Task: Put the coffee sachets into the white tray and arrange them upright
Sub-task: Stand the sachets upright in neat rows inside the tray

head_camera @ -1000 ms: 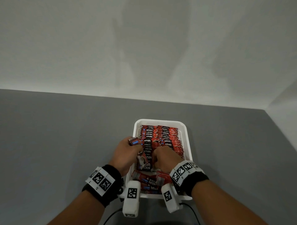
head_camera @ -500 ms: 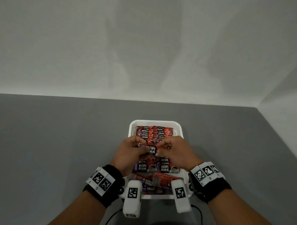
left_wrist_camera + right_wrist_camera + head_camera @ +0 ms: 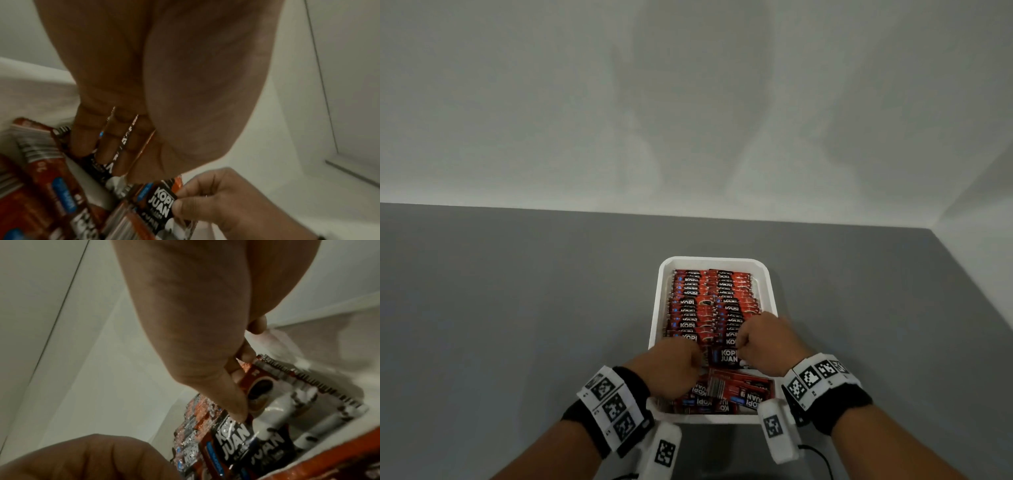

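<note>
A white tray (image 3: 714, 262) on the grey table holds red-and-black coffee sachets (image 3: 709, 301) standing upright in two rows from its far end. Both hands are at the near end of those rows. My right hand (image 3: 741, 346) pinches the top of one "KOPI JUAN" sachet (image 3: 162, 201) between thumb and fingers, seen also in the right wrist view as the pinched sachet (image 3: 252, 386). My left hand (image 3: 693, 356) has its fingers (image 3: 115, 142) curled in among the sachets (image 3: 107, 165) at the left row's end, gripping them. Several loose sachets (image 3: 739, 390) lie flat at the tray's near end.
The grey table (image 3: 517, 308) spreads to the left and right of the tray. A pale wall (image 3: 688, 102) stands behind it and another closes in at the right. Wrist cameras with cables hang below both wrists at the tray's near rim.
Both hands have come down and toward me, from mid-tray to the near end of the upright rows. The sachet held between them now stands at the front of the rows.
</note>
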The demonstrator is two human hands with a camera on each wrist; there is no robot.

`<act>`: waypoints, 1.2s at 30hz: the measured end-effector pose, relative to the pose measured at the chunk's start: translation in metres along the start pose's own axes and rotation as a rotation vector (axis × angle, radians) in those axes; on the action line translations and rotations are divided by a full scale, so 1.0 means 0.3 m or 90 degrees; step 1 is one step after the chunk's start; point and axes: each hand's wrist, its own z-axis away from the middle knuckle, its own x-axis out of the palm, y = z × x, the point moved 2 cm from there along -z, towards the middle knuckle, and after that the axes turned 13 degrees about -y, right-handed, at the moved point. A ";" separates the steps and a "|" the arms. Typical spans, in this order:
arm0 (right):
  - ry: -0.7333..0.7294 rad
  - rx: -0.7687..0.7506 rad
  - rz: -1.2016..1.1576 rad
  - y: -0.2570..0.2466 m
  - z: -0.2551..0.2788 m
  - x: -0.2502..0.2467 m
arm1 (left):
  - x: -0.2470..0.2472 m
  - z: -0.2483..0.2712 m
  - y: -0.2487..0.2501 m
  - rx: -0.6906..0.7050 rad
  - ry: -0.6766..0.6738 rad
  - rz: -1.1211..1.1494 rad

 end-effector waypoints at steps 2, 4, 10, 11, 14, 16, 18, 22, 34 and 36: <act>0.018 0.004 0.085 -0.004 -0.014 0.012 | 0.022 -0.011 0.003 -0.002 -0.049 -0.055; 0.035 0.011 0.165 -0.007 -0.024 0.020 | 0.037 -0.017 0.004 0.000 -0.075 -0.088; 0.019 -0.004 0.282 -0.021 -0.040 0.033 | 0.058 -0.022 -0.009 0.006 -0.131 -0.192; 0.022 -0.006 0.288 -0.024 -0.040 0.032 | 0.057 -0.023 -0.010 0.010 -0.134 -0.192; 0.016 -0.009 0.291 -0.031 -0.034 0.029 | 0.056 -0.026 -0.012 0.022 -0.117 -0.174; 0.010 -0.016 0.278 -0.037 -0.021 0.020 | 0.056 -0.028 -0.015 0.021 -0.101 -0.157; 0.000 -0.036 0.234 -0.041 0.002 0.003 | 0.057 -0.031 -0.017 0.012 -0.091 -0.141; -0.117 -0.082 0.044 -0.048 0.067 -0.005 | 0.065 -0.038 -0.027 -0.004 -0.087 -0.129; -0.132 -0.131 0.151 -0.059 0.126 0.091 | 0.090 -0.062 -0.033 -0.006 -0.065 -0.141; -0.130 -0.139 0.153 -0.057 0.126 0.099 | 0.090 -0.063 -0.035 -0.003 -0.064 -0.144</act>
